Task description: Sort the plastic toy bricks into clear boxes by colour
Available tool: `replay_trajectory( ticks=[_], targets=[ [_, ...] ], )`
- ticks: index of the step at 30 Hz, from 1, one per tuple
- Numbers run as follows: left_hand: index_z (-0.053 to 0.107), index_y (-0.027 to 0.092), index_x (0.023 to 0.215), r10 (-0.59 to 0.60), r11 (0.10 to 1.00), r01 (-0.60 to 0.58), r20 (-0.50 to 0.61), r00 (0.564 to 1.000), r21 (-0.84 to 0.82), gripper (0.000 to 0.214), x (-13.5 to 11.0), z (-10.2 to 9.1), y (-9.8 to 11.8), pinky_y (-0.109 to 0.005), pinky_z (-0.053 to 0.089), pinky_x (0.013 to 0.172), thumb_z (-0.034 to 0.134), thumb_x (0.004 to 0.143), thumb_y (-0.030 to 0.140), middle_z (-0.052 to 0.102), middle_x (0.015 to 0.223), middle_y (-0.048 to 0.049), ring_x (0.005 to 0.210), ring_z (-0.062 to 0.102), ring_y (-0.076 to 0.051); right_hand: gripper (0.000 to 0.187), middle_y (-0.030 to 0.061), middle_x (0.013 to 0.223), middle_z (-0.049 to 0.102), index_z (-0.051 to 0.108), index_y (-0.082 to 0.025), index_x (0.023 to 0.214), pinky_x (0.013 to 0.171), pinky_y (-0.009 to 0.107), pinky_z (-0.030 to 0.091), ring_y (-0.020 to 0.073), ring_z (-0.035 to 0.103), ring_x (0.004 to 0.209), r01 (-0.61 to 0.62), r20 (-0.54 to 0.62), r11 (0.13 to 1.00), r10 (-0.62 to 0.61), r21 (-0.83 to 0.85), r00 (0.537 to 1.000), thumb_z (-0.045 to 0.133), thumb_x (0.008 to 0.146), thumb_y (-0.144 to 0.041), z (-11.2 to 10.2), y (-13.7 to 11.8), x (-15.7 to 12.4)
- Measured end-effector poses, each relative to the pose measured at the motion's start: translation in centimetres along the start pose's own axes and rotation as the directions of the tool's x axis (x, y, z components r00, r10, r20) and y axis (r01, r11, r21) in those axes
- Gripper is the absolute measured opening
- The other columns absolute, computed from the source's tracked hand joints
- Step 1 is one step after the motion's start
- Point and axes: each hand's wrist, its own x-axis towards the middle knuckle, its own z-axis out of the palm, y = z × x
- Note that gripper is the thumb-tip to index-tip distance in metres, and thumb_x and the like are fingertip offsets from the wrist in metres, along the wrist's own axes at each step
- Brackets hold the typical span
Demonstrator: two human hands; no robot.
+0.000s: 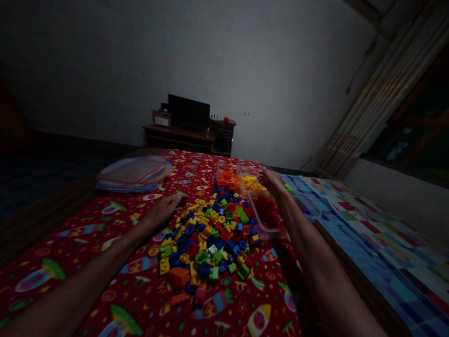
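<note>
My left hand (164, 208) is low over the red patterned cloth, beside the left edge of a pile of toy building bricks (213, 234). Its fingers are too dark and too much turned away to make out their pose. Over the right edge of a clear container of yellow bricks (249, 182) is my right hand (272, 181), its fingers apart and pointing left, with nothing visible in them. Orange bricks (228, 177) fill the container to its left. Below my right hand, a clear container (261, 227) holds red bricks, partly hidden by my forearm.
Stacked clear lids (135, 173) lie at the left of the red cloth (273, 290). Another clear container (312, 210) is right of my right forearm, on blue checked bedding (365, 267). A desk (178, 133) with a dark monitor (189, 112) stands by the wall.
</note>
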Motion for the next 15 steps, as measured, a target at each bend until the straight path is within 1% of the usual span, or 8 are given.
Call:
replay_trajectory(
  ticks=[3,5,6,8,10,12,14,15],
  targets=[
    [0.069,0.019,0.093,0.033,0.999,-0.031,0.047,0.998,-0.043,0.057,0.0,0.0,-0.2,-0.037,0.048,0.091,0.036,0.080,0.063,0.071,0.103,-0.0097,0.101,0.063,-0.027,0.027,0.0003,0.062,0.054,0.053,-0.016,0.071,0.050,0.020,0.044,0.0097,0.053,0.055,0.077,-0.055,0.973,-0.091,-0.216,0.994,0.057,0.084,-0.039,0.4,-0.6,2.0],
    [0.068,0.019,0.095,0.036,0.998,-0.034,0.044,0.998,-0.056,0.057,0.1,0.1,-0.4,-0.038,0.048,0.091,0.037,0.080,0.064,0.071,0.103,-0.0095,0.101,0.063,-0.027,0.023,0.0021,0.067,0.057,0.057,-0.015,0.073,0.057,0.023,0.047,0.0126,0.057,0.065,0.174,-0.083,0.917,-0.217,-0.359,0.973,0.057,0.083,-0.036,0.9,-0.8,2.6],
    [0.068,0.018,0.096,0.036,0.997,-0.033,0.044,0.998,-0.064,0.058,0.1,0.1,-0.5,-0.039,0.048,0.091,0.037,0.080,0.065,0.071,0.103,-0.0095,0.101,0.063,-0.028,0.020,0.0028,0.070,0.059,0.059,-0.015,0.075,0.060,0.023,0.048,0.0135,0.059,0.069,0.229,-0.066,0.889,-0.277,-0.397,0.959,0.056,0.082,-0.033,1.4,-0.8,2.7],
    [0.067,0.018,0.097,0.033,0.997,-0.029,0.049,0.998,-0.073,0.060,0.1,0.2,-0.6,-0.039,0.048,0.091,0.038,0.079,0.066,0.071,0.103,-0.0100,0.102,0.063,-0.028,0.017,0.0037,0.074,0.063,0.063,-0.014,0.083,0.064,0.024,0.049,0.0144,0.061,0.074,0.331,0.041,0.858,-0.343,-0.393,0.938,0.055,0.081,-0.029,2.5,-0.5,2.0],
    [0.067,0.017,0.098,0.030,0.998,-0.027,0.047,0.998,-0.064,0.061,0.1,0.3,-0.7,-0.039,0.048,0.091,0.039,0.078,0.068,0.071,0.104,-0.0105,0.102,0.063,-0.028,0.018,0.0042,0.076,0.066,0.065,-0.015,0.087,0.065,0.025,0.050,0.0147,0.063,0.074,0.418,0.209,0.839,-0.365,-0.347,0.907,0.053,0.080,-0.026,3.9,0.2,0.4],
    [0.067,0.017,0.100,0.029,0.998,-0.027,0.035,0.999,-0.049,0.063,0.2,0.3,-0.7,-0.039,0.048,0.091,0.040,0.077,0.069,0.071,0.105,-0.0107,0.103,0.063,-0.029,0.019,0.0044,0.076,0.068,0.068,-0.015,0.086,0.066,0.027,0.050,0.0149,0.064,0.071,0.519,0.383,0.783,-0.388,-0.343,0.838,0.052,0.081,-0.024,5.1,0.9,-1.9],
    [0.068,0.018,0.103,0.029,0.999,-0.027,0.043,0.999,-0.042,0.064,0.3,0.1,-0.6,-0.038,0.049,0.090,0.043,0.074,0.070,0.071,0.108,-0.0105,0.104,0.062,-0.029,0.019,0.0045,0.079,0.069,0.070,-0.016,0.085,0.069,0.027,0.049,0.0153,0.064,0.073,0.626,0.518,0.682,-0.404,-0.379,0.754,0.052,0.082,-0.022,5.9,1.7,-4.6],
    [0.068,0.019,0.104,0.034,0.999,-0.031,0.075,0.997,-0.043,0.064,0.3,-0.1,-0.5,-0.037,0.048,0.091,0.046,0.073,0.070,0.070,0.110,-0.0100,0.105,0.062,-0.029,0.019,0.0047,0.082,0.070,0.070,-0.016,0.086,0.070,0.027,0.048,0.0155,0.064,0.075,0.670,0.575,0.626,-0.398,-0.399,0.715,0.052,0.082,-0.020,6.2,2.0,-5.9]
  ],
)
